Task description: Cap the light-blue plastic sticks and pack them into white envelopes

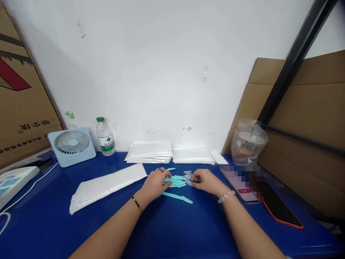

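Teal sticks (176,181) lie piled mid-table (172,230), between both hands. Left hand (155,184) lays its fingers on the pile, grip released. Right hand (207,181) has its grip clenched on clear caps (188,177) at the pile's right end. Loose stick (178,196) lies just near of the pile. White mailer (106,186) left, phone (239,185) right, fan (72,145) and bottle (105,138) far left.

on the table (167,230), a fan (72,145) stands far left, a bottle (105,136) just right of it; stacks of mailers (150,151) lie behind what seem small razors (176,181); two phones (239,184) lie right.
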Available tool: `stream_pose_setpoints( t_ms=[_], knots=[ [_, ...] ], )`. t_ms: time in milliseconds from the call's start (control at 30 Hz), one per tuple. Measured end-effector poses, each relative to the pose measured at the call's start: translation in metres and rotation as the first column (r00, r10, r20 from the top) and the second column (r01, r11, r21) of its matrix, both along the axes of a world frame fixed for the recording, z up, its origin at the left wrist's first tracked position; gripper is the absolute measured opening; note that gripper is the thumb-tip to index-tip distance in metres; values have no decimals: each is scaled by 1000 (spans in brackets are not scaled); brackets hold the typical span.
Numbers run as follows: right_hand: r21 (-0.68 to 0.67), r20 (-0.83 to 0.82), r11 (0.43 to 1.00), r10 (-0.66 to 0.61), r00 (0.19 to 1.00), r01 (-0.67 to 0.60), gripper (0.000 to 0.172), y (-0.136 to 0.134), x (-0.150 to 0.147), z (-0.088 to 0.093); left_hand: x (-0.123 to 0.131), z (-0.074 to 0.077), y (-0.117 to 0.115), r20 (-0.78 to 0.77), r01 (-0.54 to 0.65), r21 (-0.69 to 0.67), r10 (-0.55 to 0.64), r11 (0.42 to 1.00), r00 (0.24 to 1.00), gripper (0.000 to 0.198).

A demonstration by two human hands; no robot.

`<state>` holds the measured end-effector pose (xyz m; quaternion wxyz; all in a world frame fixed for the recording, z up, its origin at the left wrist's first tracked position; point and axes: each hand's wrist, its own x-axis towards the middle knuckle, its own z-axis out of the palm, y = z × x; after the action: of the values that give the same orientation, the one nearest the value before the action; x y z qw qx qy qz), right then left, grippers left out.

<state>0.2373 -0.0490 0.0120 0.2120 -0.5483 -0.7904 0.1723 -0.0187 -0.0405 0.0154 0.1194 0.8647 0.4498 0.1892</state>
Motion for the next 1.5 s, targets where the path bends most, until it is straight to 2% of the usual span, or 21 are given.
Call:
stream_pose_setpoints(
  t_ms=[100, 167, 300, 400, 667, 1100, 1233, 1367, 1500],
  knots=[
    [-1, 31, 1000, 17, 999, -17, 6, 0, -4, -3, -7, -4, 16, -29, -175, 97, 179, 980, 983, 27],
    [11, 28, 1000, 18, 999, -18, 7, 0, -6, -3, -12, -10, 27, -52, -235, 109, 241, 966, 969, 28],
    [52, -96, 999, 5, 995, 0, 7, 0, -5, 2, -15, -19, 40, -49, -265, 25, 266, 964, 963, 17],
    [27, -224, 1000, -6, 975, 13, 15, 2, -6, 3, -15, -18, 40, -21, -272, -6, 271, 962, 962, 15],
    [18, -330, 999, -21, 944, 29, 24, 8, -9, -4, -10, -4, 28, 130, -141, -38, 145, 989, 981, 15],
    [2, -275, 1000, 26, 961, -27, 22, 1, -20, 1, -4, 2, 21, 92, -107, -78, 114, 991, 989, 15],
    [-34, -259, 995, 82, 962, -94, 20, -1, -22, 1, -1, 3, 14, 109, -34, -134, 49, 990, 993, 15],
    [-107, -209, 979, 148, 967, -173, 18, -4, -17, 3, 0, 4, 4, 56, 69, -236, -57, 969, 997, 17],
    [-7, -69, 1000, 28, 997, -28, 13, -4, -12, 1, -1, 4, 4, -51, 29, -75, -33, 997, 998, 12]
  ],
)
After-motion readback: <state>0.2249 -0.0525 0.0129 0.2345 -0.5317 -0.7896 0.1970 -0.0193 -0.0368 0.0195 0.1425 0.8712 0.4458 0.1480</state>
